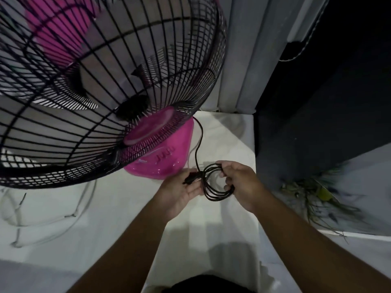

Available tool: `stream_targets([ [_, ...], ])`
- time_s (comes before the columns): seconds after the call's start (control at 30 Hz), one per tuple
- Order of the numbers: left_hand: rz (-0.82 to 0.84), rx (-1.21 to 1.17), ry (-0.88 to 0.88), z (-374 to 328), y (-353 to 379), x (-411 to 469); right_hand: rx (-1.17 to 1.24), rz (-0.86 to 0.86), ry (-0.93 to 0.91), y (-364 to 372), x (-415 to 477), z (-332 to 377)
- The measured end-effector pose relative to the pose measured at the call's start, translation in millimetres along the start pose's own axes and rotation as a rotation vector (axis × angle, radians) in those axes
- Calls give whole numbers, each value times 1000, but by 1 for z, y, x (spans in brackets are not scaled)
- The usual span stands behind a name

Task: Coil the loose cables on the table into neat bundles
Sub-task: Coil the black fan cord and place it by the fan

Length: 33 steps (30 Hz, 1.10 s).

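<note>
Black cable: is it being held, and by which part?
Yes. The right hand grips the coiled loops of the black cable on their right side; the left hand holds its plug end.

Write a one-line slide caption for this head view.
Two hands, left and right, hold a coiled black cable beside a pink fan.

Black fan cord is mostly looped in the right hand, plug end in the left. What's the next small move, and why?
Probably wrap the plug end around the coil to bind it. The right hand holds several loops, the left hand pinches the end, and only a short run of cord leads back to the pink fan base.
</note>
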<state>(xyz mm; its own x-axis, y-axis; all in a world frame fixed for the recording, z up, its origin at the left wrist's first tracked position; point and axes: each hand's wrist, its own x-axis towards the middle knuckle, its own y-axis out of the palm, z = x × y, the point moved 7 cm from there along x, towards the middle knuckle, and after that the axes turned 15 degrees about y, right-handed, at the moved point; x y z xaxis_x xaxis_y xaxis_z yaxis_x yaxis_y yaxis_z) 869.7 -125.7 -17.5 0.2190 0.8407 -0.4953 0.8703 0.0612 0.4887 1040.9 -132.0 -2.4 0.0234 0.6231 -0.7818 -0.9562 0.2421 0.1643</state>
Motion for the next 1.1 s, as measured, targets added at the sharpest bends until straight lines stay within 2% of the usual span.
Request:
stream_targets([
  [0.07,4,-45,-1,0,-3,-1,58,33,17,1,2,-2],
  [0.1,18,8,-12,-1,-5,-1,46,24,16,0,4,-2],
  [0.2,102,394,-66,-5,-12,-1,-66,-34,-24,-4,7,5],
  [0.33,63,532,-110,-12,-3,15,-301,-64,-78,-1,11,18],
  [0.4,84,637,-87,-15,9,24,-391,-61,-116,6,14,23],
  [0.5,244,731,-56,-12,27,29,-457,-47,-182,16,17,28],
  [0.6,290,823,51,-11,30,31,-352,-103,-180,11,22,33],
  [0.67,202,818,146,-14,31,33,-225,-120,-131,5,25,28],
  [0.77,31,676,148,-5,30,32,-126,-158,-84,2,26,10],
  [0.87,0,766,127,10,28,29,-42,-191,-60,-2,26,-6],
  [1.0,128,553,125,1,44,33,-328,-247,-107,-8,29,1],
  [1.1,68,598,67,-11,37,55,-527,-202,-164,1,31,15],
])
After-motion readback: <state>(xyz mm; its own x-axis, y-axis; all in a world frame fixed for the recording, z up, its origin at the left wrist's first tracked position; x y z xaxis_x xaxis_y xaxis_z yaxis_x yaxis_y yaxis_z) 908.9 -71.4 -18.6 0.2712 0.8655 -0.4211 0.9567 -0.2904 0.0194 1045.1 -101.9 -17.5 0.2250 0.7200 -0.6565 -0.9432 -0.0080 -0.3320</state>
